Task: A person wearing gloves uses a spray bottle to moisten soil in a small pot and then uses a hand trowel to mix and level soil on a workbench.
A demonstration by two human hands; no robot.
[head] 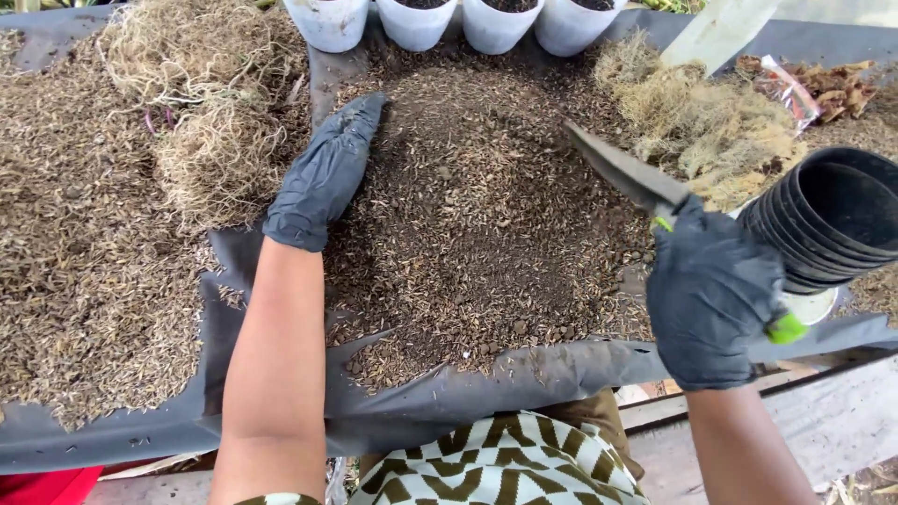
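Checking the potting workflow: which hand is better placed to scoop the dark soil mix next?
Right. The right hand already grips the trowel, its blade poised over the soil pile. The left hand lies flat on the pile's edge, holding nothing.

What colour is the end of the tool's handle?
Bright green handle tip, poking from the gloved right hand; head view.

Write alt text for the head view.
Two gloved hands work over a soil pile on a dark sheet: the left hand lies flat on the soil, the right hand grips a trowel. Black pots lie stacked at right, white pots behind.
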